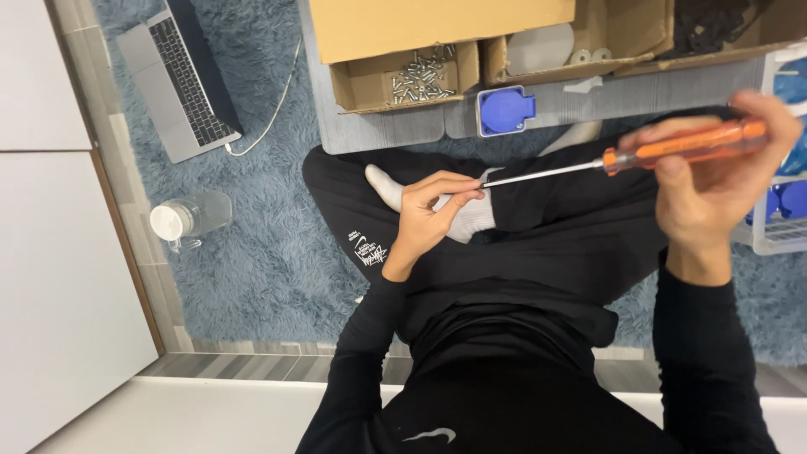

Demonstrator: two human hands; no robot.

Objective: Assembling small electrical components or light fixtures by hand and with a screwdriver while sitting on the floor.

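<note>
**Orange-handled screwdriver held at both ends over the lap**

Orange plastic forms the handle of the screwdriver (622, 158), which lies almost level across the person's crossed legs, its thin steel shaft running leftward. The right hand (714, 160) is wrapped closed around the handle, fingers curled over the top and thumb beneath. The left hand (430, 210) pinches the far end of the shaft between thumb and fingertips; whether a screw sits there too is hidden by the fingers.

The tool looks light and rigid, unlikely to bend or break. The smooth handle is the sound place to grip, thick enough for a full fist; the bare shaft is narrow and probably slippery, good only for steadying with a light pinch near the tip.

Just beyond the knees, on a grey board, rests a blue round socket part (506, 110). Behind it an open cardboard box (361, 84) holds a heap of silver screws (423, 76), with more boxes alongside. A white wire basket (777, 240) with further blue parts stands at the right. On the shaggy blue rug (252, 261) to the left lie a laptop (181, 80) and a clear jar with a white lid (189, 217).
</note>
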